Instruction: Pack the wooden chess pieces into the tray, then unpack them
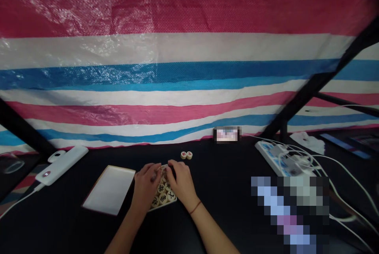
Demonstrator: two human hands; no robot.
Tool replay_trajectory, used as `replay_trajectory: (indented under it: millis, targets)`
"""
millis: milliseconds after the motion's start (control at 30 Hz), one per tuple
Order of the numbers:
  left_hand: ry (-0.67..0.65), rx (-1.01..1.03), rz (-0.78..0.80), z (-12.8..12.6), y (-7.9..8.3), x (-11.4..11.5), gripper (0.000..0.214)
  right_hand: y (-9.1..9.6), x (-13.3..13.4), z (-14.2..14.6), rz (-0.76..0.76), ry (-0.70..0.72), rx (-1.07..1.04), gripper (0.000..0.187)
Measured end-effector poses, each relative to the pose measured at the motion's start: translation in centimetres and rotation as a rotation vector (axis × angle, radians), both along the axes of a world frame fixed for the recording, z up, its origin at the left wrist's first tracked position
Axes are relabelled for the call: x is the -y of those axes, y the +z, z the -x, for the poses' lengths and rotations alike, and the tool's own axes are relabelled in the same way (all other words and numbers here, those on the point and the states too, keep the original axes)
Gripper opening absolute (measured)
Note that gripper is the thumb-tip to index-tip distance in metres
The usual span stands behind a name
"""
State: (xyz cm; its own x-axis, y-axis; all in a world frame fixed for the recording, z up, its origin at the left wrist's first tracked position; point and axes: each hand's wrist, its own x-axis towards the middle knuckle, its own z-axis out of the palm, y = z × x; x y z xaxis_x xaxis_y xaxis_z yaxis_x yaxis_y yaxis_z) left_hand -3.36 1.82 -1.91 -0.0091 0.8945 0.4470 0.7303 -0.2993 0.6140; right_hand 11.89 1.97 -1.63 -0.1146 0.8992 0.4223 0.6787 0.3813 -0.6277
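Both my hands sit close together over the far end of a small cream tray [174, 198] holding several round wooden xiangqi pieces [162, 192] with dark and red characters. My left hand [145, 185] and my right hand [181, 181] curve over the pieces, fingertips nearly meeting. Their fingers hide whatever lies beneath them, so I cannot tell if either hand grips a piece. Two more xiangqi pieces [186, 155] lie side by side on the table beyond my right hand. A shallow white tray [108, 190] lies left of my left hand.
The black tabletop [225, 190] ends at a striped red, white and blue tarp [177, 72]. A white power bank [61, 165] lies far left. A white power strip [278, 159] with tangled cables sits right. Blurred patches cover an object [227, 134] and the lower right.
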Motion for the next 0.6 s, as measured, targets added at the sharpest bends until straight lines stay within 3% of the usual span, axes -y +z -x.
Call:
replay_trajectory:
  millis: [133,233,433,600]
  targets:
    - [-0.011,0.226,-0.008,-0.3,1.4,0.7,0.026,0.5,0.7,0.5,-0.097,0.112,0.019,0.037]
    - [-0.007,0.3,0.015,-0.5,1.7,1.2,0.028,0.5,0.8,0.6,-0.111,0.149,-0.009,0.032]
    - [-0.061,0.213,0.055,-0.3,0.7,1.3,0.035,0.3,0.7,0.4,-0.167,0.141,-0.043,0.024]
    - [-0.147,0.087,-0.001,-0.2,-0.1,1.1,0.038,0.1,0.5,0.2,-0.145,0.128,-0.054,0.022]
